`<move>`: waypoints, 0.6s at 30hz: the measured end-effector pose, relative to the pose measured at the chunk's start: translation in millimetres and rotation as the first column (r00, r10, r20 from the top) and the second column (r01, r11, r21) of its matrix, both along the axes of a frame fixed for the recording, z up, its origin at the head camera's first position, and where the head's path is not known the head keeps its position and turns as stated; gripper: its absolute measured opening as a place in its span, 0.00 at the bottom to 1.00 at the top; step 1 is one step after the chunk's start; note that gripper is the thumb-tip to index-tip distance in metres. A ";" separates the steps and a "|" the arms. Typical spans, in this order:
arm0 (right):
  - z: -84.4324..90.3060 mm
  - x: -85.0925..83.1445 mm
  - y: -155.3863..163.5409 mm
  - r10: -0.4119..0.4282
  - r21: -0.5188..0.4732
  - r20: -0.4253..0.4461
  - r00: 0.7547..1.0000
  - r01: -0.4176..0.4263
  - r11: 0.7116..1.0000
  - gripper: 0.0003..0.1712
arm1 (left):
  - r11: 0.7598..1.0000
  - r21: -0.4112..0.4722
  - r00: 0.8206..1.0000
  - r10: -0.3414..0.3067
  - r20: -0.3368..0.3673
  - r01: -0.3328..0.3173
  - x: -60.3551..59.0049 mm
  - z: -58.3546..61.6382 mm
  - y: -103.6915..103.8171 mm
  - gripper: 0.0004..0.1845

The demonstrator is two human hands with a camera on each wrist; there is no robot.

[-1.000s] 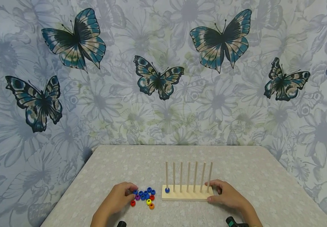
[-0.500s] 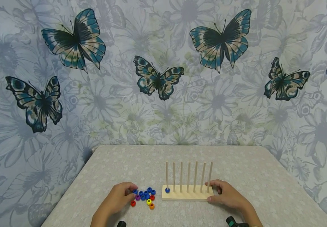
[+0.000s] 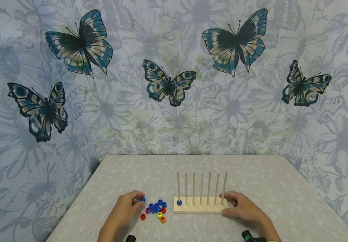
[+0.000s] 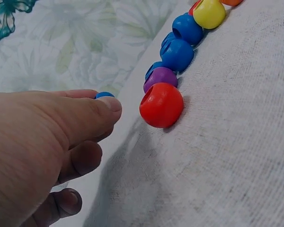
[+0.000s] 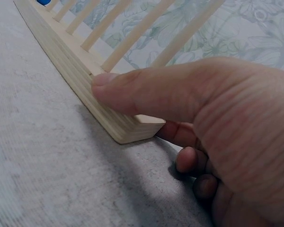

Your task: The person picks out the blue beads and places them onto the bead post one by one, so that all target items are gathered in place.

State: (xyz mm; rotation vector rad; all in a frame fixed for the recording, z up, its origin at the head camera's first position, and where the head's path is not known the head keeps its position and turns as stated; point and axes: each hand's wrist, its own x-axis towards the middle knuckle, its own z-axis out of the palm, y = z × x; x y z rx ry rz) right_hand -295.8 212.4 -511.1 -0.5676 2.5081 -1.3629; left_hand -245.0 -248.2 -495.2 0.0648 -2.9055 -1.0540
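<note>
A blue bead (image 3: 142,199) is pinched between the thumb and index finger of my left hand (image 3: 127,207). In the left wrist view only a sliver of that blue bead (image 4: 104,95) shows above the thumb. Just right of this hand lies a loose group of beads: several blue (image 3: 157,205), a purple one (image 3: 148,210), two red (image 3: 143,216), a yellow (image 3: 160,215) and an orange (image 3: 163,219). My right hand (image 3: 242,207) grips the right end of a wooden peg board (image 3: 198,209), thumb on the near side. One blue bead (image 3: 179,202) sits at the foot of its leftmost peg.
Upright thin pegs (image 3: 202,188) stand in a row along the board; the others are bare. A light patterned cloth covers the table (image 3: 149,171). Behind it rises a wall with butterfly prints (image 3: 169,84). Dark wrist gear (image 3: 249,236) shows at the lower edge.
My left hand has lifted the blue bead up and away from the back-left of the group. The right hand keeps its grip on the peg board.
</note>
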 end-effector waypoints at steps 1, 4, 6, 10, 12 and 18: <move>0.3 0.1 0.0 0.000 0.001 -0.002 1.000 0.000 1.000 0.32 | 1.000 0.001 1.000 0.018 0.001 -0.018 -0.1 0.6 0.7 0.11; 0.7 0.3 0.1 -0.002 0.003 -0.003 1.000 0.002 1.000 0.32 | 0.999 0.007 0.999 0.049 -0.004 -0.049 -1.0 1.7 2.4 0.11; 0.9 0.2 0.2 -0.004 0.001 0.000 1.000 0.004 1.000 0.32 | 0.998 0.002 0.998 0.064 -0.016 -0.063 -1.5 2.4 3.0 0.11; 0.9 -0.1 0.1 -0.005 -0.001 0.002 1.000 0.005 1.000 0.32 | 0.994 -0.038 0.991 0.094 -0.095 -0.098 -0.7 3.4 3.4 0.11; 0.7 -0.5 0.0 -0.005 0.001 -0.001 1.000 0.005 1.000 0.32 | 0.992 -0.064 0.984 0.103 -0.143 -0.113 -0.3 3.5 3.5 0.12; -2.4 -1.3 0.1 -0.002 -0.009 0.004 1.000 0.002 1.000 0.32 | 0.985 -0.085 0.968 0.131 -0.214 -0.152 0.6 4.2 5.0 0.12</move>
